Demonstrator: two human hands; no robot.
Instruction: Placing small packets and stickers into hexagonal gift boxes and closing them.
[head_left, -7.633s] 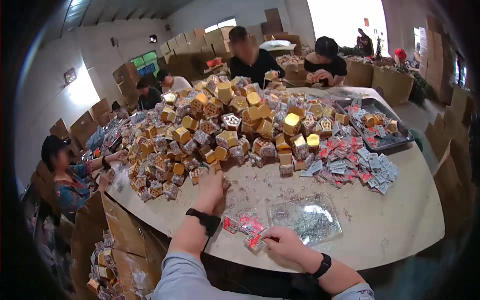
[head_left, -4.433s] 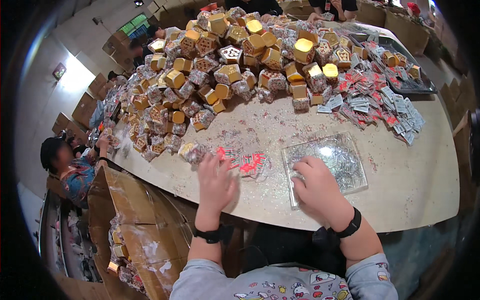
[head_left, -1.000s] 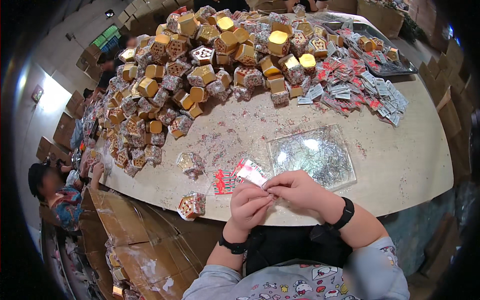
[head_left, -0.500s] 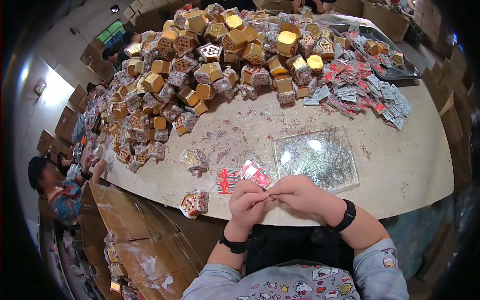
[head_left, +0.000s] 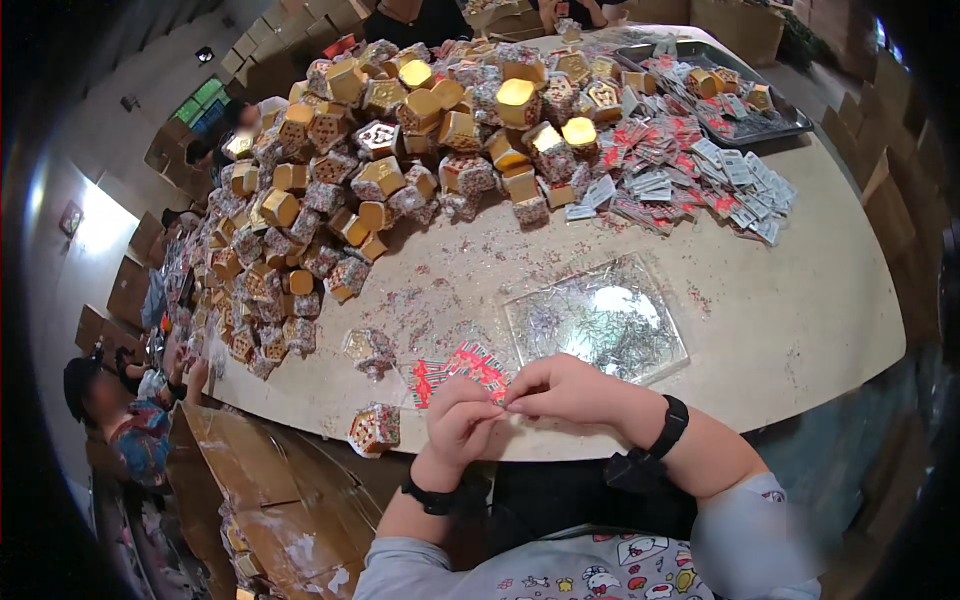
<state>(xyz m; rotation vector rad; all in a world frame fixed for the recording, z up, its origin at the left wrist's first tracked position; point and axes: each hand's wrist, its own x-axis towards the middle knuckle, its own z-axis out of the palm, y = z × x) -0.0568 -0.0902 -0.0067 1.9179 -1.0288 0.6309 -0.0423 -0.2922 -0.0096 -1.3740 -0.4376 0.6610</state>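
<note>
Red-and-white packets [head_left: 455,372] lie flat at the table's [head_left: 800,300] near edge, at twelve o'clock from your left hand [head_left: 460,425]. Your right hand [head_left: 565,390] meets it fingertip to fingertip, both pinched on something too small to tell. Left sits nearer.

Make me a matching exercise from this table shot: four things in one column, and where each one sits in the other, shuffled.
Things:
1. clear tray of glitter
2. dark metal tray
3. heap of gold boxes
4. red and white packets

Places:
A. far right corner of the table
B. just beyond the left hand
C. spread over the table's left and far side
D. beyond the right hand

Pairs: 1-D, 2-A, 3-C, 4-B
</note>
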